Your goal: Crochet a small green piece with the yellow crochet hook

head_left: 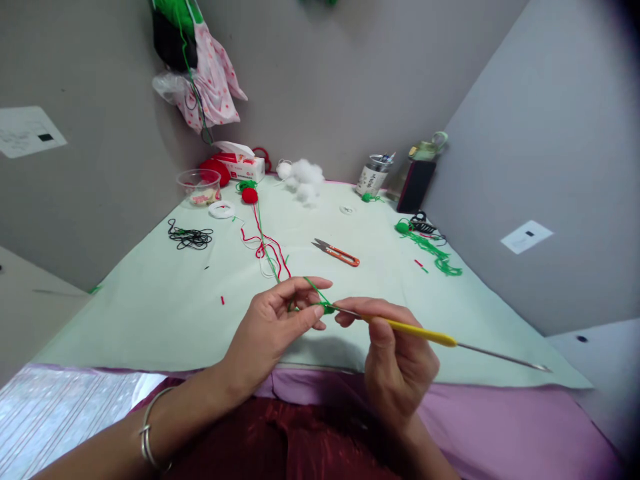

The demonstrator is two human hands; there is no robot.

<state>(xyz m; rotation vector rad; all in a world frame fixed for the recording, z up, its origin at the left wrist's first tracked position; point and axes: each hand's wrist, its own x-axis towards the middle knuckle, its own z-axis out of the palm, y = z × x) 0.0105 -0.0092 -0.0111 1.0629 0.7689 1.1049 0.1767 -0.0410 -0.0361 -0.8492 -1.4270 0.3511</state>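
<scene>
My left hand (273,327) pinches a small green crochet piece (327,308) between thumb and fingers. Green yarn (316,289) runs up over its raised index finger. In my right hand (400,353) is a crochet hook (425,333) with a yellow handle, gripped like a pen. One metal end of the hook meets the green piece; the other end points out to the right. Both hands are close together above the front of the table. Just beyond them lie orange thread snips (341,255) with the blades pointing left.
Red yarn strands (261,248) trail from a small red ball (249,195). Black cord (190,235) lies left, beside a clear tub (199,187). White stuffing (306,179), a tissue box (243,165), a pen can (371,177) and a phone (417,187) stand at the back. Green yarn strands (440,257) lie right.
</scene>
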